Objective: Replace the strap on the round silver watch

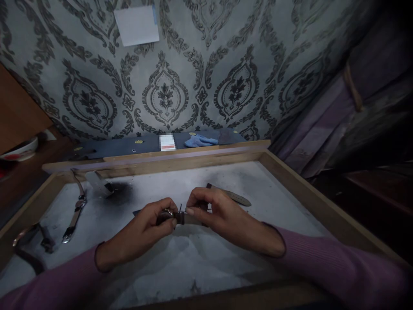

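My left hand (146, 226) is closed around a wristwatch (165, 214), its round case between thumb and fingers. The watch's strap (192, 219) runs right, with a dark band (182, 217) around it. My right hand (217, 215) is closed in a pinch at this strap, close to the left fingertips. Small thin dark and silvery bits show at the pinch, too blurred to name. Behind my right hand lies a loose strap piece (240, 198), partly hidden by the fingers. Both hands are above the white-lined wooden tray (190, 160).
Another watch (76, 215) lies at the tray's left, beside a curved dark strap (27, 254) and a whitish strip (98, 184). Behind the tray's raised rim are a blue cloth (200, 141) and a small white box (167, 142). A bowl (21, 149) stands far left.
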Tool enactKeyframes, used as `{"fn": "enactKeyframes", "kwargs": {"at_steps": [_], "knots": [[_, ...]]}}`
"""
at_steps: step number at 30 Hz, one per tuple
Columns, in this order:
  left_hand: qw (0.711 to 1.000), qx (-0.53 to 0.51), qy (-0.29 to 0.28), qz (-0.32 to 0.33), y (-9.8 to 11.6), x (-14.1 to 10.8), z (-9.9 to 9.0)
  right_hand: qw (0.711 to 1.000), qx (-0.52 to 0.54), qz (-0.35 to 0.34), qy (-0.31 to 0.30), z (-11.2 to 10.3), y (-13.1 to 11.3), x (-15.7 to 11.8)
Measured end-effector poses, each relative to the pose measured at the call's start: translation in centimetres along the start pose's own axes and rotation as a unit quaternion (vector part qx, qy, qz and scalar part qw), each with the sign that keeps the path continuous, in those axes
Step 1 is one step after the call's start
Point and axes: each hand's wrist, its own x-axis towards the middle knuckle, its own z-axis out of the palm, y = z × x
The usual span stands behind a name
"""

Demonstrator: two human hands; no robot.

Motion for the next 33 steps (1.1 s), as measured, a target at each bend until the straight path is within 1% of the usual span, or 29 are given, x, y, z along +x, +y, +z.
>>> {"fn": "enactKeyframes", "kwargs": {"at_steps": [21,24,28,30,33], "knots": [[1.0,-0.003,-0.004,0.005,0.25,0.06,0.06,0.999,-0.009,0.019,-0.028,0.22,0.46,0.04],[1.0,-0.008,-0.005,0.006,-0.04,0.14,0.05,0.999,-0.011,0.013,-0.036,0.36,0.63,0.06],[1.0,-0.008,-0.005,0.008,-0.34,0.17,0.09,0.999,-0.028,-0.012,-0.032,0.6,0.63,-0.21],[1.0,-0.008,-0.005,0.009,-0.33,0.15,0.14,0.999,-0.016,-0.012,-0.038,0.68,0.51,-0.39],[1.0,-0.008,-0.006,0.008,-0.22,0.13,0.18,0.998,0.033,0.002,-0.057,0.77,0.35,-0.56]]}}
